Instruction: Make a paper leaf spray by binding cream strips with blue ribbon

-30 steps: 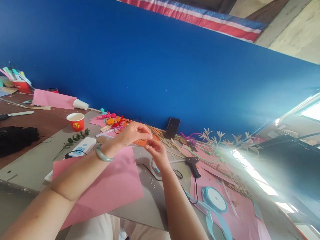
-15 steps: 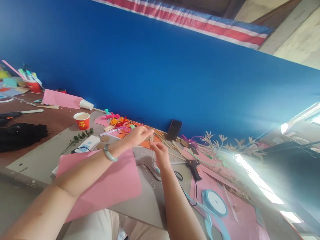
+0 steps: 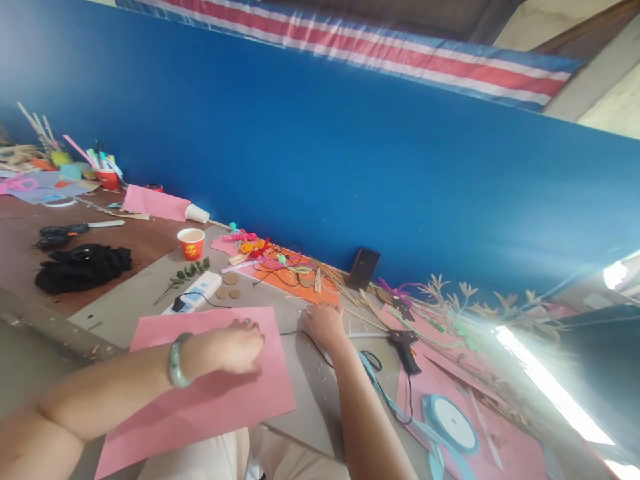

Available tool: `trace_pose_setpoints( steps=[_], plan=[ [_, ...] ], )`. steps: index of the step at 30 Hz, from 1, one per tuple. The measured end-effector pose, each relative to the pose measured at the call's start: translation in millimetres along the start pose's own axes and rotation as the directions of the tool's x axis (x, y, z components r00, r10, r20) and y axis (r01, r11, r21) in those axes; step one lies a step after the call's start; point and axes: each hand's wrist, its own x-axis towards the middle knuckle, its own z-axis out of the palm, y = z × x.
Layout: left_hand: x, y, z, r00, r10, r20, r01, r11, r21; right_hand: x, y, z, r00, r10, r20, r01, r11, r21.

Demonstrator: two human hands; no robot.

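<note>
My left hand (image 3: 227,348), with a pale green bangle (image 3: 177,360) on the wrist, is over the pink paper sheet (image 3: 210,393). Its fingers are curled together, and anything inside them is hidden. Further right, my right hand (image 3: 326,325) is low at the near edge of the orange sheet (image 3: 327,292). Its fingers are bent downward, with the tips out of sight, so what they hold cannot be made out. A small pale wooden piece (image 3: 318,281) shows just beyond those fingers.
A glue gun (image 3: 405,350) with its cord and a blue ribbon roll (image 3: 450,425) are at right. A phone (image 3: 365,268) leans on the blue wall. At left are a power strip (image 3: 193,293), leafy sprig (image 3: 186,275), red paper cup (image 3: 191,245) and black cloth (image 3: 83,268).
My hands, together above the table before, have parted. The left has come back and down over the pink sheet; the right has lowered toward the tabletop. The view has shifted left.
</note>
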Motion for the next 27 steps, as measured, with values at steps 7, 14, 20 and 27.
trace_pose_setpoints(
  steps=[7, 14, 20, 27],
  plan=[
    [-62, 18, 18.6, 0.990, -0.021, 0.138, 0.037, 0.993, -0.114, -24, -22, 8, 0.932, -0.277, 0.234, 0.339, 0.893, -0.295],
    [-87, 28, 34.9, 0.992, 0.073, 0.104, -0.056, 0.985, -0.165, -22, -5, 4, 0.917, -0.323, 0.234, 0.395, 0.821, -0.412],
    [-83, 41, 32.2, 0.992, 0.033, 0.122, -0.013, 0.986, -0.166, -15, -28, 9, 0.899, -0.388, 0.204, 0.439, 0.793, -0.424],
    [-83, 38, 39.7, 0.998, 0.050, 0.047, -0.043, 0.989, -0.139, -28, -10, 13, 0.900, -0.395, 0.181, 0.434, 0.794, -0.426]
  ],
)
